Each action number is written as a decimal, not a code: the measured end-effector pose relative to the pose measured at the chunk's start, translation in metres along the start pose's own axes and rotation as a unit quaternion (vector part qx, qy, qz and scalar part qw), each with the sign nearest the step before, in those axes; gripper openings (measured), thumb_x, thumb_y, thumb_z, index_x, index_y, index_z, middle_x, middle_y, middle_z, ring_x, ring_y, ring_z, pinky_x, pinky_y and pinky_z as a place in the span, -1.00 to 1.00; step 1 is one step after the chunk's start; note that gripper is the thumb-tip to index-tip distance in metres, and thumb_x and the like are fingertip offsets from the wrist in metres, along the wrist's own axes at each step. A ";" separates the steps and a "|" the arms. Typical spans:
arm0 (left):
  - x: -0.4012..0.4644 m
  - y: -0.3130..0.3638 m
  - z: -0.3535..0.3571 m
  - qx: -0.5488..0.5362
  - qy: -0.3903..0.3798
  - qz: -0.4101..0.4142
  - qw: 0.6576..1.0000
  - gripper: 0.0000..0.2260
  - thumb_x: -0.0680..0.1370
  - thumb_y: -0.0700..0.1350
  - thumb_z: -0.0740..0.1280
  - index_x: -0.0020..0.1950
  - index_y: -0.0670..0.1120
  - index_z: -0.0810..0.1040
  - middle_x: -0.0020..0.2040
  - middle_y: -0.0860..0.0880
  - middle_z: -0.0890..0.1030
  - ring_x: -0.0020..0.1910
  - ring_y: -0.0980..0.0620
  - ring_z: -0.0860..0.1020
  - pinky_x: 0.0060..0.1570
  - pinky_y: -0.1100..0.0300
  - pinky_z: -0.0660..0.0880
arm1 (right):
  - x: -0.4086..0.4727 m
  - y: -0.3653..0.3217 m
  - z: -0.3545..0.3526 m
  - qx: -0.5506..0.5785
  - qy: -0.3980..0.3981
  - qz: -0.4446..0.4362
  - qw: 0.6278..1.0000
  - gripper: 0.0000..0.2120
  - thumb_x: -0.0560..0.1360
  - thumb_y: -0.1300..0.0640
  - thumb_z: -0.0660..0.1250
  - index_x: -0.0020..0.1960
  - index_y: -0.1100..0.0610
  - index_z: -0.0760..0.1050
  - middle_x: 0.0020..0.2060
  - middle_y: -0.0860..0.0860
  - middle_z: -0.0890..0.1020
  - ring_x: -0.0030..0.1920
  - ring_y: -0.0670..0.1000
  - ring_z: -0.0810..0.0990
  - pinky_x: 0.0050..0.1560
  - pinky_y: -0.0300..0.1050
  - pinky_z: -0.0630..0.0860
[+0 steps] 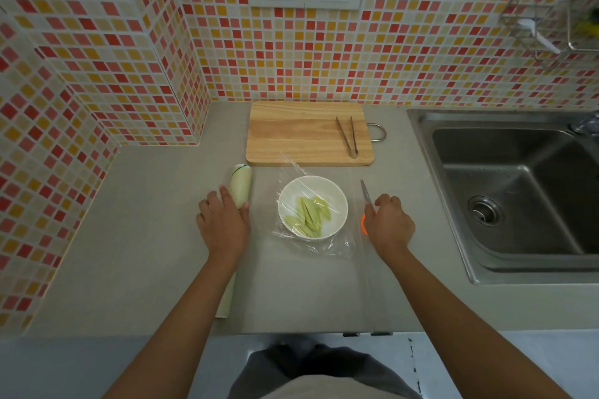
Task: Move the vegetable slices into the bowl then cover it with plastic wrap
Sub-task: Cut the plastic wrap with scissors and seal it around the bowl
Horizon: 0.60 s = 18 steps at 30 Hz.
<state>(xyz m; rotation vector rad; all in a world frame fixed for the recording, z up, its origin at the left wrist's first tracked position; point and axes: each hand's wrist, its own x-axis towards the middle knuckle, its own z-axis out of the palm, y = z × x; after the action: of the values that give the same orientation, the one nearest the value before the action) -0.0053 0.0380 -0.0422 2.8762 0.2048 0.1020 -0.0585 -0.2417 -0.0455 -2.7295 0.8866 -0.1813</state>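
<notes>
The task is judged nearly done. On the smooth grey counter (146,236), the bare wooden cutting board (309,133) carries only thin metal tongs (346,137), and no slices are seen left on it. A clear, glossy sheet of plastic wrap (327,244) is spread across the counter from the pale roll (240,186) and is draped loosely over the round white bowl (337,204), wrinkled at the rim. What seems left is cutting the sheet free and pressing it snug. The left hand (223,223) is laid flat and fairly wide on the roll's near part. The right hand (389,223) is closed around scissors (366,193) with orange handles. The pale green, long, pointed vegetable slices (308,215) are piled inside the bowl.
</notes>
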 end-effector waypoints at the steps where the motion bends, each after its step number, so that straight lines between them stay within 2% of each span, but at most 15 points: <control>1: 0.001 0.003 -0.003 -0.040 0.030 0.029 0.998 -0.54 0.60 0.02 0.19 0.41 -0.23 0.35 0.25 -0.25 0.45 0.19 -0.23 0.40 0.09 -0.09 0.38 | 0.002 -0.003 -0.001 0.035 0.012 -0.007 0.999 -0.71 0.58 0.00 0.19 0.06 0.20 0.52 0.00 0.12 0.56 -0.16 0.19 0.63 -0.19 -0.04 0.45; 3: 0.004 0.019 -0.007 -0.150 0.037 0.067 0.986 -0.61 0.62 0.01 0.17 0.32 -0.21 0.45 0.12 -0.22 0.51 0.11 -0.20 0.45 0.03 -0.07 0.44 | 0.007 -0.012 0.000 0.135 0.028 -0.045 0.990 -0.73 0.60 0.04 0.18 0.07 0.20 0.55 -0.01 0.11 0.59 -0.11 0.15 0.61 -0.03 -0.02 0.43; 5: 0.007 0.043 -0.006 -0.259 -0.003 0.032 0.965 -0.60 0.62 0.05 0.17 0.29 -0.21 0.49 0.06 -0.20 0.55 0.06 -0.16 0.51 0.04 0.01 0.44 | 0.009 -0.027 -0.001 0.248 0.013 -0.089 0.964 -0.74 0.62 0.10 0.15 0.09 0.19 0.56 -0.01 0.09 0.61 -0.02 0.08 0.58 0.10 -0.04 0.37; 7: 0.012 0.064 -0.002 -0.312 -0.055 -0.020 0.948 -0.55 0.61 0.10 0.19 0.30 -0.23 0.49 0.10 -0.21 0.57 0.08 -0.16 0.55 0.10 0.05 0.45 | 0.007 -0.044 0.000 0.339 -0.028 -0.112 0.934 -0.71 0.64 0.11 0.11 0.17 0.22 0.53 0.06 0.10 0.60 0.11 0.05 0.53 0.15 -0.14 0.36; 9: 0.013 0.077 0.005 -0.329 -0.093 -0.047 0.939 -0.56 0.60 0.09 0.22 0.22 -0.25 0.55 0.07 -0.21 0.61 0.06 -0.18 0.57 0.12 0.00 0.49 | 0.007 -0.058 0.003 0.371 -0.078 -0.112 0.919 -0.66 0.65 0.08 0.08 0.27 0.23 0.48 0.17 0.08 0.57 0.21 0.00 0.48 0.22 -0.19 0.33; 10: 0.013 0.079 0.009 -0.343 -0.092 -0.052 0.933 -0.61 0.60 0.06 0.24 0.10 -0.26 0.59 -0.01 -0.21 0.64 0.00 -0.18 0.59 0.04 -0.01 0.51 | 0.007 -0.062 0.005 0.378 -0.097 -0.110 0.914 -0.66 0.65 0.07 0.07 0.25 0.21 0.50 0.15 0.06 0.58 0.19 -0.02 0.49 0.22 -0.16 0.36; 11: 0.013 0.080 0.011 -0.359 -0.082 -0.057 0.928 -0.67 0.59 0.01 0.26 -0.05 -0.27 0.60 -0.11 -0.20 0.65 -0.10 -0.18 0.59 -0.06 0.00 0.53 | 0.006 -0.064 0.007 0.386 -0.106 -0.111 0.909 -0.68 0.65 0.06 0.07 0.12 0.18 0.54 0.03 0.03 0.61 0.08 -0.03 0.53 0.13 -0.11 0.41; 13: 0.011 0.080 0.016 -0.381 -0.046 -0.060 0.921 -0.69 0.58 -0.07 0.29 -0.26 -0.26 0.54 -0.29 -0.18 0.61 -0.28 -0.14 0.53 -0.22 0.00 0.48 | 0.005 -0.064 0.010 0.405 -0.102 -0.103 0.903 -0.65 0.65 0.04 0.07 -0.18 0.17 0.47 -0.28 0.00 0.54 -0.21 -0.03 0.49 -0.13 -0.05 0.41; 15: 0.008 0.079 0.018 -0.407 -0.028 -0.059 0.911 -0.67 0.56 -0.08 0.32 -0.32 -0.27 0.50 -0.37 -0.18 0.56 -0.36 -0.07 0.44 -0.28 -0.01 0.44 | 0.002 -0.061 0.013 0.412 -0.088 -0.078 0.903 -0.63 0.65 0.06 0.07 -0.21 0.21 0.47 -0.32 0.04 0.54 -0.26 0.01 0.49 -0.19 -0.04 0.42; 18: 0.007 0.081 0.020 -0.448 -0.031 -0.060 0.891 -0.70 0.55 -0.08 0.34 -0.28 -0.26 0.57 -0.32 -0.18 0.59 -0.32 -0.02 0.46 -0.27 0.08 0.40 | 0.001 -0.057 0.016 0.401 -0.059 -0.056 0.912 -0.70 0.64 0.08 0.09 -0.14 0.15 0.51 -0.25 0.04 0.58 -0.18 0.02 0.53 -0.14 -0.07 0.43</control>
<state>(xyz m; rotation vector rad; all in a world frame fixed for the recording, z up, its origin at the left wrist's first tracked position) 0.0137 -0.0434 -0.0402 1.9336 0.2419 0.0571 -0.0224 -0.1941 -0.0447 -1.9859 0.4657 -0.3152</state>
